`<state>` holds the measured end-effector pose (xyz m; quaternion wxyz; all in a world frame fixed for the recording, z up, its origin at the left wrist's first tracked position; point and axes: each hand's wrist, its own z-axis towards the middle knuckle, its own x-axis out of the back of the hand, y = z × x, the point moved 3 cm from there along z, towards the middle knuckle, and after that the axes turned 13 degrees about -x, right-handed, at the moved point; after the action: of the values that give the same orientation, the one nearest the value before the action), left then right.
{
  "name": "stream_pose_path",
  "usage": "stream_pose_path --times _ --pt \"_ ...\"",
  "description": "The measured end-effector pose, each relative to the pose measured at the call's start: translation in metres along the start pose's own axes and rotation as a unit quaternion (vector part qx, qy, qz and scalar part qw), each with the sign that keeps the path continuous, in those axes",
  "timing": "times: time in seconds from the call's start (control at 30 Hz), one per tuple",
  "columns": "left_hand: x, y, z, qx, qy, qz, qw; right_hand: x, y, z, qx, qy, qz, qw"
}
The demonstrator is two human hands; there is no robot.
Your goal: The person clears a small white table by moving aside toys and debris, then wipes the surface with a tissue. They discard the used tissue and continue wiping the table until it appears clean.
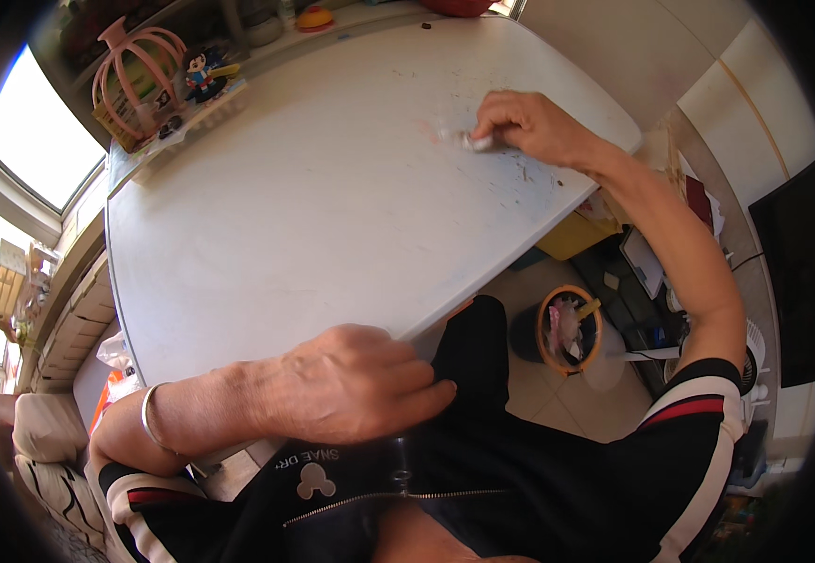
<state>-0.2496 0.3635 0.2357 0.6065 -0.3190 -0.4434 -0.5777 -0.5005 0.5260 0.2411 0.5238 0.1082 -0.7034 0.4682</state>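
Note:
My right hand is pinching a small, whitish, crumpled piece, blurred and possibly tissue, against the white tabletop. Dark crumbs and faint bluish smudges are scattered around that hand, towards the table's right side. Close to my chest, my left hand is curled, knuckles up, at the near edge of the table. Its palm is hidden, and nothing shows between its fingers. A plain bangle circles the left wrist.
A pink ribbed cage-like holder and a small figurine stand on a shelf at the far left. Beyond the table sits a yellow-and-orange bowl. An orange-rimmed bin holding rubbish is on the floor to the right, below a yellow box.

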Motion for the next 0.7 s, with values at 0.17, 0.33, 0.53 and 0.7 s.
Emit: stream_pose_path --times 0.17,0.33,0.53,0.7 --pt "-0.002 0.000 -0.002 -0.001 -0.005 0.002 1.000 0.021 0.005 -0.014 -0.047 -0.028 0.067 0.996" --pt "0.002 -0.001 0.003 0.004 -0.016 -0.005 1.000 0.076 0.081 0.007 -0.225 0.175 -0.027 0.958" --pt "-0.003 -0.003 0.002 0.012 0.016 -0.004 1.000 0.048 0.097 0.004 -0.223 0.223 -0.040 0.948" --pt "-0.002 -0.001 0.004 0.009 -0.010 0.003 1.000 0.005 0.035 -0.032 -0.034 0.098 -0.001 0.995"
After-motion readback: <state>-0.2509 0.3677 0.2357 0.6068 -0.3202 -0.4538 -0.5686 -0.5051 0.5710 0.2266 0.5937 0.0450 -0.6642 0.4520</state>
